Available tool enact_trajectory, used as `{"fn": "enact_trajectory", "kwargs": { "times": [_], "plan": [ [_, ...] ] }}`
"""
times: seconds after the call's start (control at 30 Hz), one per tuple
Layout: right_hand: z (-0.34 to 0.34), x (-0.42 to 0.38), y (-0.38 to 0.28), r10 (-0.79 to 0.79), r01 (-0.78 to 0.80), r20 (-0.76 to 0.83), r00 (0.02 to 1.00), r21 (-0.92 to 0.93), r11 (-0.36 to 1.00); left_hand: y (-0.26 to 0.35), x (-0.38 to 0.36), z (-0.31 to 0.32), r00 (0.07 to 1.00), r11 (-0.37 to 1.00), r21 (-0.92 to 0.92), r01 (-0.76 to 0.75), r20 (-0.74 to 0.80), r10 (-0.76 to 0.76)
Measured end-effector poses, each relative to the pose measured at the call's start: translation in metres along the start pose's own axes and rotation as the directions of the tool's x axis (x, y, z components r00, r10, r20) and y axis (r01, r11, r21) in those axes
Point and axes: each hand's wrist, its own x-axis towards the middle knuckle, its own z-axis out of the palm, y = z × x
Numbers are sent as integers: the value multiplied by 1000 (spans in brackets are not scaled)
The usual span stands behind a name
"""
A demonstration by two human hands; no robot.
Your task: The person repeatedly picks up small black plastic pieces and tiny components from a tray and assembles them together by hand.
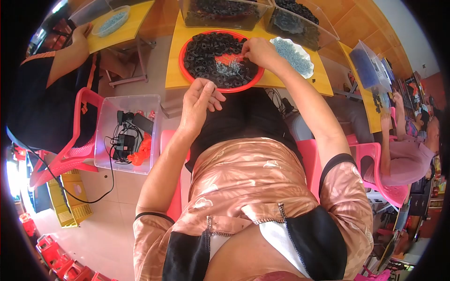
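Observation:
A round red tray [182, 65] on the yellow table holds many small black parts [201, 54] and a pile of small silvery pieces [228, 69] near its middle. My right hand [260, 52] is over the tray's right side, its fingers pinched together at the black parts; what they hold is too small to make out. At the tray's front left edge is my left hand [203, 96], with its thumb against its curled fingers; anything between them is hidden. A white scalloped dish [307, 70] of small clear bluish pieces [291, 55] lies right of the tray.
Two clear bins [222, 21] of black parts stand behind the tray. A clear box [104, 136] with cables and a red bag sits at the left. One person [51, 89] is seated at the left, another [408, 157] at the right, each by a yellow table.

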Motion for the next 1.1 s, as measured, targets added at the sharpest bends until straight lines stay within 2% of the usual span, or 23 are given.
{"fn": "enact_trajectory", "kwargs": {
  "times": [0.03, 0.13, 0.23, 0.33, 0.43, 0.53, 0.63, 0.73, 0.83, 0.93, 1.03, 1.1],
  "plan": [
    [-1, -1, -1, 23, -23, -10, 1000, -20, 1000, -1, 0, 0, 1000, 1000, -3, 3, -2, -3],
    [5, 3, -1, -128, 120, 47, 991, 140, 983, 0, 1, 1, 1000, 1000, 20, 3, 0, -3],
    [12, 6, -6, -154, 152, 34, 987, 48, 987, 1, 0, 0, 1000, 999, 51, -1, -9, 1],
    [9, 9, -3, -152, 148, 88, 984, 47, 988, 2, 1, 1, 1000, 998, 54, 9, -16, -9],
    [9, 5, -1, -281, 279, 40, 959, 58, 959, 2, 1, 1, 1000, 998, 63, 7, -5, -7],
    [9, 7, 2, -254, 249, 84, 964, 68, 966, 0, 1, 1, 1000, 999, 40, 3, 9, -3],
    [15, 8, 3, -281, 282, 46, 959, 0, 960, 2, 0, 1, 1000, 999, 33, 17, -2, -17],
    [18, 7, 5, -294, 295, -38, 955, 22, 955, 1, 1, -1, 1000, 999, 38, 13, -3, -13],
    [11, 4, 1, -345, 345, -20, 938, 111, 932, 2, 0, 0, 1000, 999, 37, 9, -3, -9],
    [9, 3, -1, -345, 338, 63, 936, 100, 936, 2, 1, 0, 1000, 999, 42, 16, -3, -16],
    [12, 8, -1, -279, 273, 109, 954, 69, 960, 1, 1, -1, 1000, 999, 42, 13, -7, -13],
    [15, 8, 1, -290, 286, 60, 955, 62, 956, 2, 1, -1, 1000, 999, 42, 16, -13, -15]
  ]
}}
